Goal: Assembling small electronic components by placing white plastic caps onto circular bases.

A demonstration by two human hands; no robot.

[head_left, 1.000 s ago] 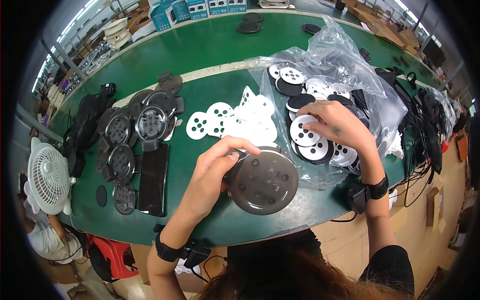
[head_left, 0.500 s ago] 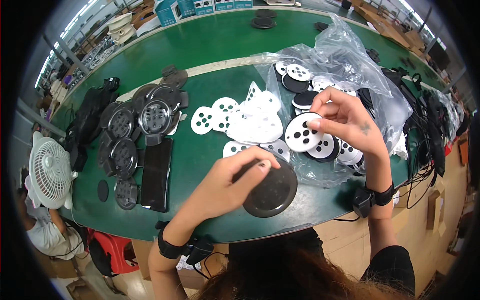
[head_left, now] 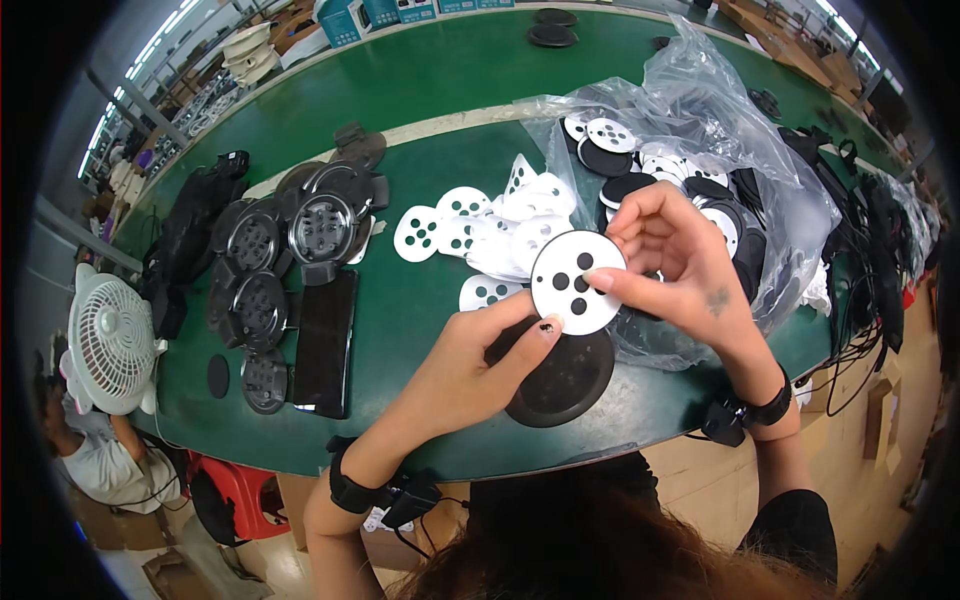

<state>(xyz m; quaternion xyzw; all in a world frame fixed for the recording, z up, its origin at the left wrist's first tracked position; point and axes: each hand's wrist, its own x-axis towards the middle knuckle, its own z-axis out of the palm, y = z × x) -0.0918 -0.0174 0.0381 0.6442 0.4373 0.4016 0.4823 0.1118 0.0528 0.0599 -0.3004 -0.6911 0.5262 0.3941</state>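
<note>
A round white-faced disc [head_left: 566, 258] with several black spots and a dark edge is held up between my two hands. My right hand [head_left: 680, 262] pinches its right side, thumb on the white face and fingers behind. At its lower left edge, my left hand [head_left: 462, 368] has the thumb on the face and the index finger partly hidden behind. Under the hands a larger dark round plate [head_left: 565, 385] lies on the green table [head_left: 400, 330]. White cut-out sheets with holes [head_left: 500, 245] are piled just beyond.
A clear plastic bag [head_left: 710, 90] with several black-and-white discs [head_left: 610, 135] lies at the right. Dark round housings [head_left: 322, 225] and a black phone [head_left: 325, 345] are on the left. A white fan [head_left: 105, 340] stands at the left edge; black cables [head_left: 870, 340] hang on the right.
My right hand has brought the white-faced disc left and nearer, over to the left hand. My left thumb and index finger now meet its edge.
</note>
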